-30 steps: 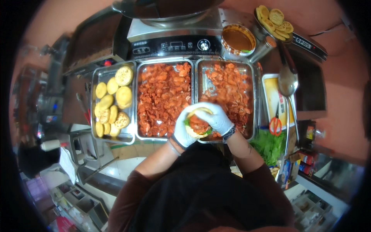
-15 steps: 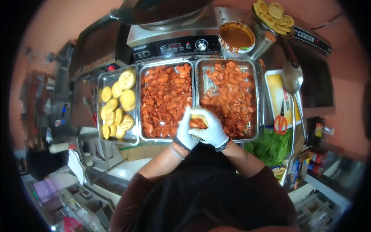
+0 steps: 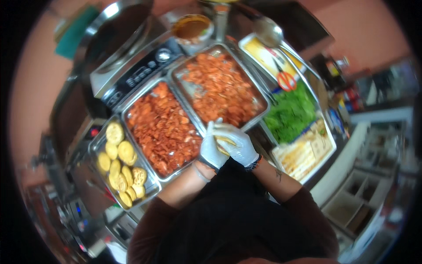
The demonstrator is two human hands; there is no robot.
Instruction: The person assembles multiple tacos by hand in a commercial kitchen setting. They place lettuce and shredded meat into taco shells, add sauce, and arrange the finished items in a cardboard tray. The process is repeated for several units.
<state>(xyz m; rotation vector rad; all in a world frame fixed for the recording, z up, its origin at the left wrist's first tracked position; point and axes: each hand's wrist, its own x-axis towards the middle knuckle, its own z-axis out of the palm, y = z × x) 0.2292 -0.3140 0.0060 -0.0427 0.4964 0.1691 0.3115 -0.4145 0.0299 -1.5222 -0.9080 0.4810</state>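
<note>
White gloves cover both hands, which are cupped together just past the near corner of a metal tray of red-brown meat pieces (image 3: 220, 83). Between them sits a round yellow flatbread (image 3: 226, 143), partly hidden by fingers. My left hand (image 3: 212, 152) presses it from the left. Wrapped over its right and far side is my right hand (image 3: 238, 145). Whether there is filling inside the bread cannot be made out. A second tray of sauced meat (image 3: 162, 127) lies to the left of my hands, and beyond it a tray with several yellow flatbreads (image 3: 115, 176).
Right of my hands are green lettuce leaves (image 3: 290, 114) and a stained pale board or tray (image 3: 303, 152). Orange-handled scissors (image 3: 286, 81) and a ladle (image 3: 268, 31) lie farther back. A pot of brown sauce (image 3: 192, 28) stands behind the trays, beside a black-panelled cooker (image 3: 136, 77).
My view has swung to the right, so the trays appear tilted and shifted left, and the lettuce and stained board have come closer. The flatbread stays in both hands, pressed closer together.
</note>
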